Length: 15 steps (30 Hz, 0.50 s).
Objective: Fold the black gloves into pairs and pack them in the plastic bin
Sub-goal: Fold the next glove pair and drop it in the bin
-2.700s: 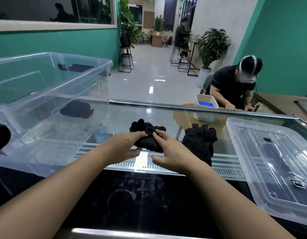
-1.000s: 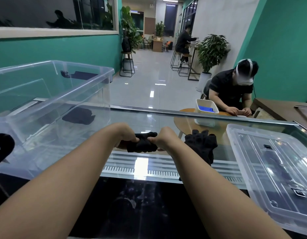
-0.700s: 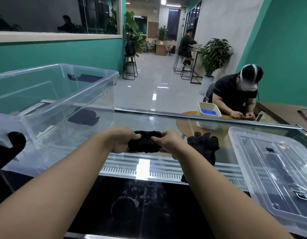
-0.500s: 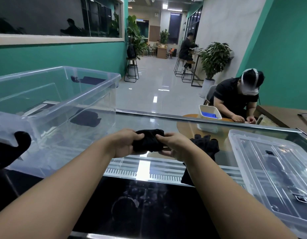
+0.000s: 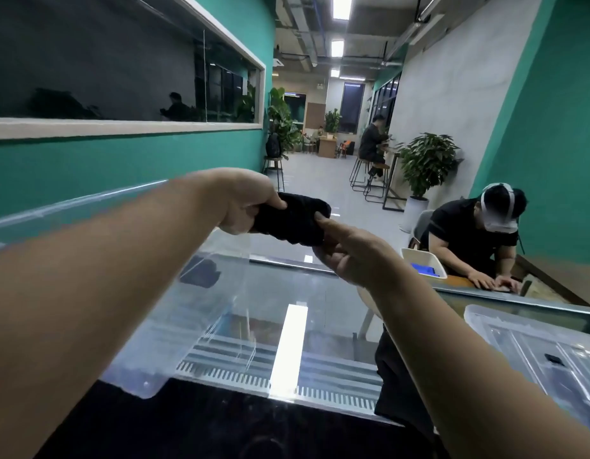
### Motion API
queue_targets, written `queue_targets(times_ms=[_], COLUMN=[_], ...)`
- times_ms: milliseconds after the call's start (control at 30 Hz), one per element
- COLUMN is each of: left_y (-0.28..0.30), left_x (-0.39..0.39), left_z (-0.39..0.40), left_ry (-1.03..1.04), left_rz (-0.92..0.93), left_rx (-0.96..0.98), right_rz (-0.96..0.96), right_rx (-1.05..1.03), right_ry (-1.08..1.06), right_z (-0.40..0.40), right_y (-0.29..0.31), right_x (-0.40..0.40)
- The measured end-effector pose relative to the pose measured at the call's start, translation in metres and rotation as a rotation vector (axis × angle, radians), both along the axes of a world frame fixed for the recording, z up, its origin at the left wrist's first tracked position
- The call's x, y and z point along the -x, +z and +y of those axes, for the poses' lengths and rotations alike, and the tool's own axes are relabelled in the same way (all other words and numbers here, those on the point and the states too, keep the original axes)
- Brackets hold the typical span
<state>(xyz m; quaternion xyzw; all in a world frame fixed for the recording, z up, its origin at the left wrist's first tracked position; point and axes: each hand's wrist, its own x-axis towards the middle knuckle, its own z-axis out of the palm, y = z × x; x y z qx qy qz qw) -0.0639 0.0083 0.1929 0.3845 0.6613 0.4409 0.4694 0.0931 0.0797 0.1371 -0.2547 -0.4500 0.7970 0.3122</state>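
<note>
the left hand [image 5: 244, 207] is curling round one end of a soft, knitted black glove bundle [image 5: 292, 221]; the right hand [image 5: 346, 256] is pinching the other end, both lifting it above the clear plastic bin [image 5: 200, 326] standing on the glossy table [image 5: 220, 422].

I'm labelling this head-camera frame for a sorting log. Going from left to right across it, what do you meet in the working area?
Plastic bin → left hand → folded gloves → right hand → white tray → bin lid.
</note>
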Motion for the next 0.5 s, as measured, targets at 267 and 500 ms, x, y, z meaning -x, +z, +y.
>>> queue_targets(times_ms=[267,500], left_y=[0.017,0.009], left_x=[0.08,0.175], left_z=[-0.033,-0.039], left_ry=[-0.12,-0.211], left_rz=[-0.004,-0.017], left_rx=[-0.085,-0.09], right_rz=[-0.053,-0.207], right_rx=[-0.189,-0.366], right_ry=[0.172,0.306], right_z=[-0.011,-0.016], right_y=[0.029,0.047], right_x=[0.076,0.155])
